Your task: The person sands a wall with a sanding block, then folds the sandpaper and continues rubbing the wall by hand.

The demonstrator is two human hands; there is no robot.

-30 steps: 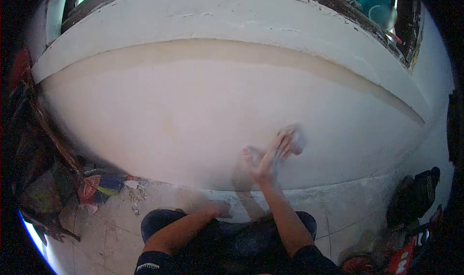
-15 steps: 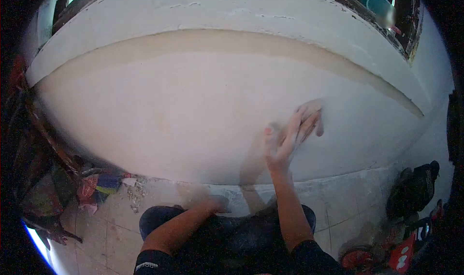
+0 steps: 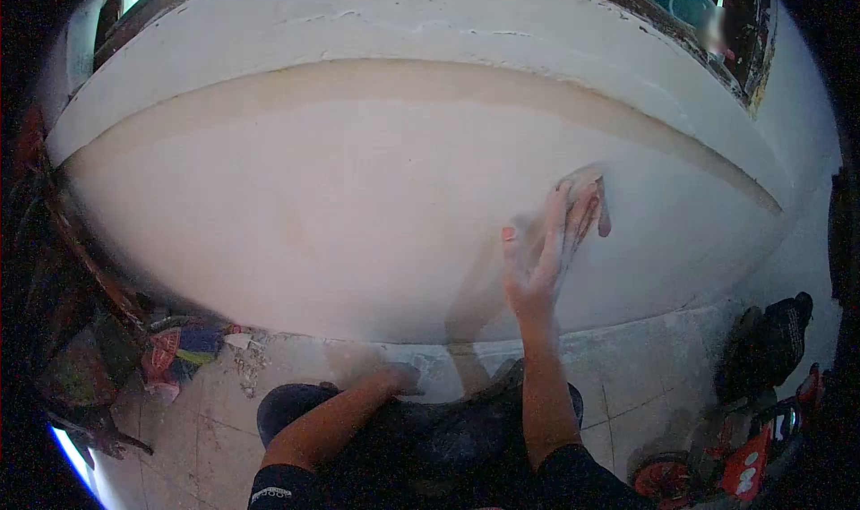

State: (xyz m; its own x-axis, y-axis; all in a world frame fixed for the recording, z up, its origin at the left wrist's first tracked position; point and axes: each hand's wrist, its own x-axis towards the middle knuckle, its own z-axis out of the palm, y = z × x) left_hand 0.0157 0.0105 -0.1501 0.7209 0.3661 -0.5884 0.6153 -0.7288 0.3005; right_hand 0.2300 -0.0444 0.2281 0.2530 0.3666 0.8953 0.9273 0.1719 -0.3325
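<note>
The right hand (image 3: 546,259) presses a small pale, dusty sanding pad (image 3: 582,192) flat against the smooth off-white plastered wall (image 3: 340,205), fingers stretched over it and holding it there; since a second ago hand and pad have climbed higher and to the right. The left hand (image 3: 405,378) rests low by the knee (fingers blurred, so I cannot tell their state). White lettering on the black sleeve (image 3: 273,497) is too small to read. A heap of coloured scraps (image 3: 179,349) lies on the dusty tiled floor (image 3: 627,367).
</note>
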